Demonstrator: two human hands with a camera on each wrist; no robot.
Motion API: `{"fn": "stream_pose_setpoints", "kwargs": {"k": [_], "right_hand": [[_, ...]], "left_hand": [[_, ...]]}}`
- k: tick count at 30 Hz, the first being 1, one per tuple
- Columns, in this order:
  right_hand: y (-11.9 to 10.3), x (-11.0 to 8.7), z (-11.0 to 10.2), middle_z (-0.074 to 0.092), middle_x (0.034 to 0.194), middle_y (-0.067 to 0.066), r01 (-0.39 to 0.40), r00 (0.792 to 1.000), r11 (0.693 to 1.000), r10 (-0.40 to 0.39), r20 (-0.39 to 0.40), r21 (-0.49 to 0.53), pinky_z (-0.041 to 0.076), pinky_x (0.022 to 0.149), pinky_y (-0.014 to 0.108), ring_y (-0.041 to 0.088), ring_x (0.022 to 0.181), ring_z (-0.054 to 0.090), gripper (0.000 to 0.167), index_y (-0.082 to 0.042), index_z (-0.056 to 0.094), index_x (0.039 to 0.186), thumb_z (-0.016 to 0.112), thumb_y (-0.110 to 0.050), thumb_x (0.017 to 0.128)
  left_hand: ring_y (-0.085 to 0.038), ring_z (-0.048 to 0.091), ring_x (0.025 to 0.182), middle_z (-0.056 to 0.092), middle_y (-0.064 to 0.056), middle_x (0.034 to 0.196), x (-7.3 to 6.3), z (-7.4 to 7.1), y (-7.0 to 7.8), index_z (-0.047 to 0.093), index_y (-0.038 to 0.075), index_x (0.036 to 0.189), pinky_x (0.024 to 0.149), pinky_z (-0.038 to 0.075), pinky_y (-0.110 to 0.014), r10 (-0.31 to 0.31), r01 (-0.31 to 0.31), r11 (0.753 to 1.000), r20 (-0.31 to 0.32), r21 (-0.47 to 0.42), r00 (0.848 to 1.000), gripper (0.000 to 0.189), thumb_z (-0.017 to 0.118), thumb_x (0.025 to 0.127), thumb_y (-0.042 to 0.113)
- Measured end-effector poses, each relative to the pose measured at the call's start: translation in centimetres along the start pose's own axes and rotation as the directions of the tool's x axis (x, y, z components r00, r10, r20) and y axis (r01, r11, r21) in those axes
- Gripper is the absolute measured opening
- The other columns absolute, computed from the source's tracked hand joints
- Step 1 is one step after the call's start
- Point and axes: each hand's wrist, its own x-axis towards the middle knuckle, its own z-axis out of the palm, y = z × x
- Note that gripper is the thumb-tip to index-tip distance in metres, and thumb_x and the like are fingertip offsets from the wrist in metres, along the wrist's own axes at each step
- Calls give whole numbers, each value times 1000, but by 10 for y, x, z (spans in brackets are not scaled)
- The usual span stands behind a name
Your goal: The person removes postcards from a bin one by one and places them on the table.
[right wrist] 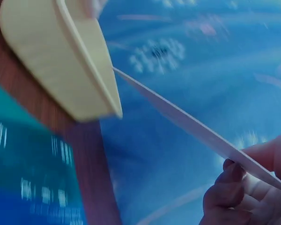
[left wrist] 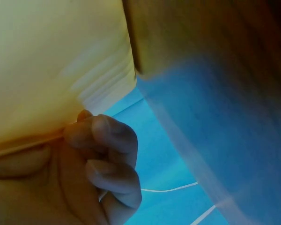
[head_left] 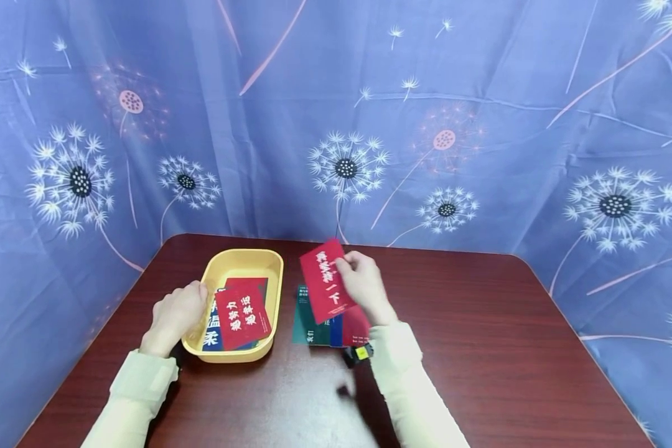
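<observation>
My right hand [head_left: 364, 283] pinches a red card [head_left: 327, 280] with white characters, held tilted above a spread of cards. In the right wrist view that card [right wrist: 192, 124] shows nearly edge-on between thumb and fingers. Beneath it, green, blue and red cards [head_left: 316, 333] overlap on the table. To the left stands a yellow plastic basin [head_left: 241, 356], and my left hand [head_left: 173, 314] grips its left rim; the left wrist view shows fingers [left wrist: 114, 133] curled at the basin wall [left wrist: 51, 61]. Inside the basin lie several cards, a red one [head_left: 243, 314] on top.
A small black object with a yellow label [head_left: 361, 353] is by the right wrist, partly hidden by the sleeve. The dark brown wooden table [head_left: 481, 348] extends to the right. A blue curtain with dandelion prints [head_left: 291, 124] hangs behind the table and along its sides.
</observation>
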Motion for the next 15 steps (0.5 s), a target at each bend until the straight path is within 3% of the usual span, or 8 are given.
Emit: {"fn": "stream_pose_setpoints", "kwargs": {"k": [3,6,15], "right_hand": [[22,-3,-20,62,71,9,-94,993,990,100,-56,102,49,49,29,14,54,58,20,-1,62,86,60,-17,97],[43,-7,-36,60,72,10,-157,980,978,172,-98,137,48,49,27,13,54,57,20,1,61,89,59,-17,98],[87,-22,-58,62,72,6,-311,938,933,332,-101,180,48,52,26,11,57,59,23,3,59,100,58,-20,99]], "left_hand": [[-36,58,71,53,-14,70,1,-1,0,55,-3,101,61,45,-54,-4,4,1000,10,1,1000,47,25,106,33],[-35,58,71,54,-14,71,1,0,1,55,-3,102,61,45,-53,-7,7,1000,7,2,1000,45,26,106,32],[-37,58,72,54,-15,72,0,0,2,55,-3,102,63,46,-55,-13,13,1000,6,1,1000,46,25,105,31]]}}
